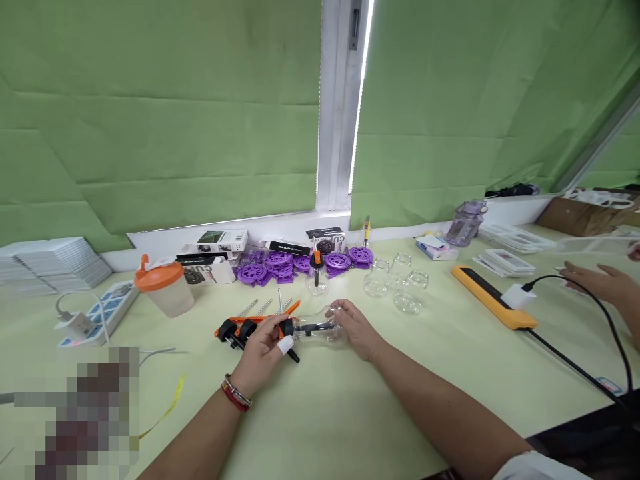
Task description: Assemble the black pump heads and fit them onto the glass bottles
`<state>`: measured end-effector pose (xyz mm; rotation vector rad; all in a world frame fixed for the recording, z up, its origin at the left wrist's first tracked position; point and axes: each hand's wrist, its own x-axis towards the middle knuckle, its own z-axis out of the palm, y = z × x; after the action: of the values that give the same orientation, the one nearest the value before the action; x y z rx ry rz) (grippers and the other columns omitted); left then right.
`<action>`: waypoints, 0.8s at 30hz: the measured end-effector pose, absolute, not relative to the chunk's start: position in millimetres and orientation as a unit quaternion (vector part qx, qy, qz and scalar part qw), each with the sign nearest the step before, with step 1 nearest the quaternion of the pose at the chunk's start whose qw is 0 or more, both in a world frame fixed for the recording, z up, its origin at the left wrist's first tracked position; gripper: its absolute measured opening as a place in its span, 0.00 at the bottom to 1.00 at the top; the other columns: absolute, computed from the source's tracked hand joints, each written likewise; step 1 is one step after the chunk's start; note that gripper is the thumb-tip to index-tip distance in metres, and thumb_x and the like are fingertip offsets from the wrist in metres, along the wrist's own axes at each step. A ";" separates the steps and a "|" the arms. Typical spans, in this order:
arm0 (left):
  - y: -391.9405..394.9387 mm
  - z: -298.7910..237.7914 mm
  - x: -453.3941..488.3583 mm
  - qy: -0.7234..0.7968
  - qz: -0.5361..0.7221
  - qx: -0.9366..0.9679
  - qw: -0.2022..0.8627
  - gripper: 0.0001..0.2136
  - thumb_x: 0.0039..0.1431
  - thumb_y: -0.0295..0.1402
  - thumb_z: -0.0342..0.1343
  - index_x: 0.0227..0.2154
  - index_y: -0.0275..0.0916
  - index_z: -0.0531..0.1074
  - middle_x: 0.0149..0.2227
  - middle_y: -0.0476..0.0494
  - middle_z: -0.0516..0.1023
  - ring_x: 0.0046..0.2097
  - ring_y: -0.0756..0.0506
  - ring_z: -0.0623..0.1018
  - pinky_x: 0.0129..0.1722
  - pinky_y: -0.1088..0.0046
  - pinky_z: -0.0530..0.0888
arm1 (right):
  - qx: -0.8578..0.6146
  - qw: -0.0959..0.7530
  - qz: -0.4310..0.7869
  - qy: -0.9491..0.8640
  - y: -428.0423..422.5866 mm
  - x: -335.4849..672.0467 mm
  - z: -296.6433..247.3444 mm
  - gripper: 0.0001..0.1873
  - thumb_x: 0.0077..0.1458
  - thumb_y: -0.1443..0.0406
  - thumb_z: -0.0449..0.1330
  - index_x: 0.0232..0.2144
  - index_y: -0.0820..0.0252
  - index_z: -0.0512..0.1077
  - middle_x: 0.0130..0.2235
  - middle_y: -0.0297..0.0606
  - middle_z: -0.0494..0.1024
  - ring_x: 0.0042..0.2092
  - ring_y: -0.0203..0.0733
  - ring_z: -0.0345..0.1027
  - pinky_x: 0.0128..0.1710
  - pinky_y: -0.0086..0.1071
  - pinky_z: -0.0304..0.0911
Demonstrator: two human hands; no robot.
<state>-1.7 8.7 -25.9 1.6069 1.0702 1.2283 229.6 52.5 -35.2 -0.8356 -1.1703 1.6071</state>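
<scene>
My left hand (261, 352) is closed around the black and orange handle of a pump tool (289, 328); a white wrap covers one fingertip. My right hand (356, 328) is wrapped round a clear glass cup (331, 325) lying on its side, joined to the tool's black nozzle. Both hands rest on the pale yellow-green table (320, 413). More black and orange pump tools (235, 329) with metal rods lie just left of my left hand.
Several clear glass cups (400, 283) stand behind my right hand, purple plastic discs (280, 265) and small boxes (215, 250) further back. An orange-lidded container (165, 287), a white power strip (97, 313), an orange power strip (493, 297) with black cable. Another person's hand (603, 283) at right.
</scene>
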 end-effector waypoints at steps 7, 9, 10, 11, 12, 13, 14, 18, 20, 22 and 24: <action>9.1 -27.4 -2.7 0.416 0.485 0.657 0.399 0.17 0.55 0.35 0.58 0.48 0.41 0.69 0.52 0.36 0.71 0.51 0.41 0.72 0.51 0.59 0.70 | -0.375 0.424 0.673 -0.476 55.4 231.6 -41.0 0.25 0.52 0.43 0.53 0.43 0.52 0.63 0.42 0.37 0.68 0.30 0.39 0.72 0.20 0.31 0.66; 9.2 -26.5 -3.4 0.417 0.488 0.655 0.399 0.17 0.55 0.34 0.58 0.48 0.41 0.69 0.51 0.36 0.71 0.50 0.41 0.73 0.50 0.59 0.70 | -0.354 0.422 0.685 -0.477 55.0 234.0 -39.2 0.24 0.53 0.44 0.54 0.44 0.52 0.65 0.47 0.40 0.67 0.34 0.41 0.72 0.23 0.33 0.68; 9.3 -25.8 -3.7 0.417 0.493 0.650 0.402 0.17 0.54 0.34 0.58 0.48 0.41 0.69 0.51 0.36 0.71 0.50 0.41 0.73 0.51 0.59 0.70 | -0.334 0.420 0.695 -0.479 54.6 235.7 -37.7 0.23 0.53 0.46 0.56 0.44 0.52 0.66 0.49 0.40 0.66 0.37 0.42 0.72 0.26 0.35 0.70; 9.4 -25.2 -4.0 0.418 0.498 0.644 0.404 0.17 0.54 0.34 0.58 0.48 0.41 0.69 0.50 0.37 0.72 0.50 0.41 0.73 0.51 0.59 0.70 | -0.310 0.416 0.706 -0.481 54.0 237.7 -36.0 0.22 0.52 0.49 0.58 0.46 0.51 0.66 0.51 0.40 0.64 0.40 0.43 0.71 0.31 0.37 0.71; 9.6 -24.7 -4.3 0.419 0.503 0.638 0.406 0.17 0.54 0.34 0.59 0.48 0.41 0.69 0.50 0.37 0.72 0.50 0.41 0.73 0.51 0.59 0.70 | -0.286 0.412 0.717 -0.485 53.3 239.9 -34.3 0.22 0.51 0.53 0.61 0.48 0.49 0.66 0.53 0.40 0.63 0.43 0.43 0.70 0.35 0.38 0.71; 9.7 -24.3 -4.5 0.419 0.507 0.632 0.409 0.17 0.53 0.34 0.59 0.47 0.42 0.70 0.50 0.37 0.72 0.50 0.41 0.73 0.52 0.59 0.70 | -0.267 0.407 0.724 -0.488 52.7 242.0 -32.7 0.25 0.49 0.57 0.64 0.50 0.47 0.65 0.55 0.39 0.61 0.46 0.44 0.69 0.39 0.40 0.70; 9.9 -24.0 -4.7 0.419 0.511 0.628 0.411 0.17 0.53 0.34 0.59 0.47 0.42 0.69 0.50 0.38 0.72 0.51 0.41 0.74 0.52 0.59 0.70 | -0.255 0.403 0.728 -0.492 52.2 243.9 -31.4 0.29 0.47 0.61 0.66 0.52 0.45 0.64 0.57 0.37 0.58 0.48 0.43 0.68 0.42 0.40 0.69; 10.2 -23.7 -5.2 0.422 0.511 0.619 0.421 0.18 0.53 0.35 0.59 0.47 0.42 0.69 0.50 0.38 0.72 0.51 0.41 0.74 0.53 0.58 0.69 | -0.251 0.391 0.730 -0.502 52.1 246.8 -30.9 0.31 0.47 0.65 0.65 0.53 0.43 0.62 0.59 0.37 0.55 0.48 0.43 0.68 0.41 0.40 0.70; 10.0 -23.6 -5.6 0.426 0.509 0.617 0.423 0.18 0.53 0.35 0.59 0.48 0.41 0.68 0.51 0.37 0.72 0.51 0.41 0.74 0.53 0.58 0.69 | -0.261 0.387 0.729 -0.502 53.7 245.5 -33.6 0.27 0.50 0.61 0.63 0.52 0.45 0.62 0.56 0.40 0.59 0.45 0.44 0.71 0.35 0.37 0.71; 9.9 -23.6 -5.9 0.433 0.508 0.615 0.419 0.18 0.53 0.35 0.59 0.48 0.40 0.68 0.51 0.37 0.71 0.51 0.41 0.74 0.53 0.58 0.69 | -0.273 0.379 0.726 -0.504 55.9 243.4 -37.5 0.25 0.53 0.55 0.61 0.52 0.50 0.62 0.52 0.43 0.65 0.40 0.45 0.73 0.27 0.33 0.70; 9.9 -23.7 -6.1 0.438 0.510 0.614 0.415 0.18 0.53 0.36 0.59 0.48 0.40 0.69 0.50 0.37 0.72 0.50 0.41 0.74 0.53 0.59 0.69 | -0.289 0.367 0.724 -0.507 58.1 241.3 -41.6 0.26 0.54 0.49 0.57 0.51 0.54 0.62 0.46 0.44 0.70 0.34 0.45 0.75 0.21 0.30 0.67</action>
<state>-6.1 9.9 -23.7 1.5420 1.1004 1.2806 241.3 58.1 -41.6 -0.7430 -1.3031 1.8611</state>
